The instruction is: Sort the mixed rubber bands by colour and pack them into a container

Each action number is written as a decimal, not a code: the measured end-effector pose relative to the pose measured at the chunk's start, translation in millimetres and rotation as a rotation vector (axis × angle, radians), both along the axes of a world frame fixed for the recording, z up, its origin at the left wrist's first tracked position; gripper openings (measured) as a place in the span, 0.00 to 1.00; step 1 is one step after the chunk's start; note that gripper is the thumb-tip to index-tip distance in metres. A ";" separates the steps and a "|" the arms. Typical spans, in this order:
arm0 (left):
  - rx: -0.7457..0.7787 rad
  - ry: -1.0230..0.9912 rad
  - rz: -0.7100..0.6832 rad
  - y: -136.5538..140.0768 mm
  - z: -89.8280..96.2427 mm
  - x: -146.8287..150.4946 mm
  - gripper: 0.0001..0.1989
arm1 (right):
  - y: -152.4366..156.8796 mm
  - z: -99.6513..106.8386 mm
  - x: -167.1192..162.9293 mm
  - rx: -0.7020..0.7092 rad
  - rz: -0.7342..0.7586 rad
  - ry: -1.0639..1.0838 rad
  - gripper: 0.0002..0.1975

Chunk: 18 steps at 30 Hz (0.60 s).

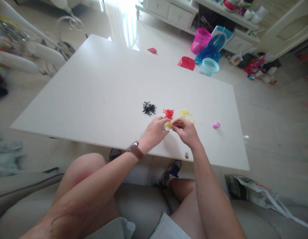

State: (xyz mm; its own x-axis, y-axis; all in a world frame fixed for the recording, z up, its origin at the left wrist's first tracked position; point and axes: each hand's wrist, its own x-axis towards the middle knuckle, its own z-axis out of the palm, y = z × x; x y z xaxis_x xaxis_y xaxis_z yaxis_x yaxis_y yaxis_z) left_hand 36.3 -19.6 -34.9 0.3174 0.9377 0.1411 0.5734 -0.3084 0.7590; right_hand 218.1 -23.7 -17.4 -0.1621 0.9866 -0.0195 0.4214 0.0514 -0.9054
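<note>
My left hand (155,131) is closed around a small clear container (164,128), tilted with its mouth toward the right. Yellow pieces (169,125) show in that mouth. My right hand (187,131) pinches at the opening, its fingertips on the yellow pieces; how many it grips is too small to tell. Just beyond my hands lie a pile of thin red strips (168,113) and a loose scatter of yellow strips (185,113). Farther left is a heap of black looped strips (149,108). A small pink-purple object (215,124) sits to the right of my right hand.
The white table (94,86) spans the view before my knees. A cartoon sticker (186,155) is near its front edge. Beyond it, a pink basket (201,40), a light-blue basket (209,67) and a red item (187,62) are on the floor. A bag (253,192) rests at my right.
</note>
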 end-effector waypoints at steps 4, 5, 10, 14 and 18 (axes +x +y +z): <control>0.066 0.014 -0.058 -2.9 -0.9 0.6 0.25 | -0.7 1.3 -0.7 -0.001 -0.034 -0.007 0.03; 0.081 0.019 -0.073 -3.8 -0.7 0.7 0.26 | -0.7 1.8 -0.7 -0.003 -0.041 -0.005 0.04; 0.091 0.061 -0.115 -6.8 3.5 1.5 0.23 | 0.3 5.8 0.1 0.054 -0.025 -0.036 0.04; 0.073 0.065 -0.122 -5.8 7.2 2.4 0.19 | 0.2 8.0 0.3 0.099 -0.015 -0.082 0.06; 0.061 0.054 -0.118 -4.5 7.5 3.2 0.17 | 1.1 6.9 -0.3 0.086 -0.079 -0.032 0.03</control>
